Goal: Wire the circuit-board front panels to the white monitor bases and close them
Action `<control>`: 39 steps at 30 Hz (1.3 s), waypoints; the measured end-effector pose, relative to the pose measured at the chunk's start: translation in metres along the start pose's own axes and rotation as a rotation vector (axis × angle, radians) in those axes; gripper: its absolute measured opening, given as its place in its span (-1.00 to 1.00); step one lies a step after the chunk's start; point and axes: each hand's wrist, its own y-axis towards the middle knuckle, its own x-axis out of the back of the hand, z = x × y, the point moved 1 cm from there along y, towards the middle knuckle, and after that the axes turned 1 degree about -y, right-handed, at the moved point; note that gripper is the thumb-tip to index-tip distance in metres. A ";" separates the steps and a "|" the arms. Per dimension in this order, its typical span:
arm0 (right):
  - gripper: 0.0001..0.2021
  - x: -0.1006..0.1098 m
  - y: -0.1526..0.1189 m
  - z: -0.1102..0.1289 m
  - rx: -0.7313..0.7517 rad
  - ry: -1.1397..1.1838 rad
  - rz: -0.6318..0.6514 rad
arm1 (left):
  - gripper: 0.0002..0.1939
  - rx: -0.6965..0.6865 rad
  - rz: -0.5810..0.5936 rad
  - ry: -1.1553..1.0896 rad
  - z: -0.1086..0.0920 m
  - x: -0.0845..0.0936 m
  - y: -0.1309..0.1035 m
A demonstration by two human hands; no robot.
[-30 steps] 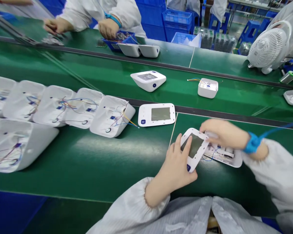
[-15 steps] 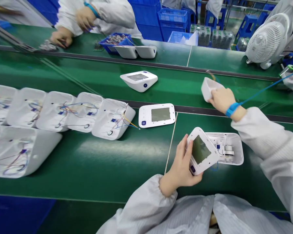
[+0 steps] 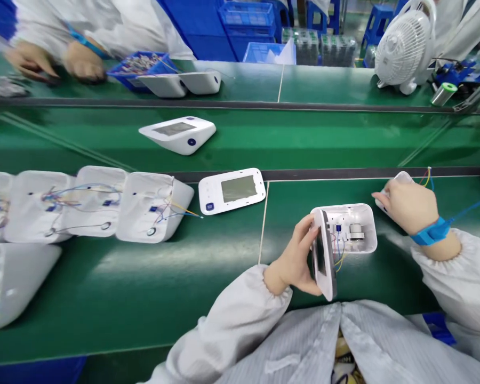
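My left hand (image 3: pixel 298 261) grips a white front cover with a grey screen (image 3: pixel 324 256), tilted almost on edge. Just right of it an open white housing (image 3: pixel 366 229) lies on the green bench, with a small blue board, a round metal part and wires inside. At the right, my right hand (image 3: pixel 414 205) is closed around another white housing (image 3: pixel 398 178), mostly hidden by the hand, low over or on the bench; coloured wires stick out behind it. Left of the middle, a second screen cover (image 3: pixel 232 192) lies face up.
Several wired white housings (image 3: pixel 144 208) stand at the left. An assembled white device (image 3: pixel 180 133) sits on the green belt (image 3: pixel 288 138). Across it are a co-worker's hands (image 3: pixel 84 58), a blue parts basket (image 3: pixel 144 66) and a white fan (image 3: pixel 406 48).
My right hand has brought its white housing from the belt to the near bench, right of the open one. My left hand has turned the screen cover from facing up to nearly on edge.
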 end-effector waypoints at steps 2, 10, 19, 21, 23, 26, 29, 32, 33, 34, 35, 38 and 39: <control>-0.63 0.015 0.001 0.025 0.101 0.104 -0.072 | 0.21 -0.034 0.034 -0.011 -0.002 -0.004 0.004; -0.82 0.002 -0.002 0.085 0.419 0.183 -0.016 | 0.29 0.095 -0.024 -0.153 0.011 -0.013 0.018; -0.72 -0.018 -0.003 0.070 0.506 0.562 -0.236 | 0.01 0.293 -0.054 -0.487 0.032 -0.016 0.016; -0.77 -0.020 -0.002 0.069 0.521 0.614 -0.230 | -0.01 0.315 -0.071 -0.521 0.031 -0.016 0.015; -0.78 -0.020 -0.001 0.069 0.528 0.642 -0.210 | -0.01 0.340 -0.067 -0.535 0.030 -0.015 0.014; -0.78 -0.019 -0.001 0.067 0.533 0.672 -0.184 | -0.03 0.350 -0.057 -0.532 0.030 -0.013 0.016; -0.76 -0.018 -0.001 0.066 0.539 0.696 -0.185 | -0.09 0.314 -0.083 -0.529 0.029 -0.013 0.018; -0.73 -0.018 -0.002 0.066 0.543 0.705 -0.191 | -0.08 0.323 -0.072 -0.495 0.028 -0.012 0.018; -0.73 -0.018 -0.002 0.066 0.544 0.707 -0.190 | -0.07 0.336 -0.064 -0.476 0.028 -0.012 0.018; -0.74 -0.019 -0.002 0.066 0.544 0.710 -0.189 | -0.06 0.343 -0.057 -0.459 0.028 -0.011 0.018; -0.75 -0.019 -0.002 0.067 0.542 0.712 -0.189 | -0.07 0.341 -0.050 -0.452 0.028 -0.011 0.018; -0.76 -0.019 -0.002 0.067 0.546 0.715 -0.194 | -0.13 0.298 -0.031 -0.475 0.028 -0.009 0.019; -0.75 -0.018 -0.002 0.067 0.554 0.716 -0.197 | -0.14 0.281 -0.028 -0.484 0.028 -0.009 0.019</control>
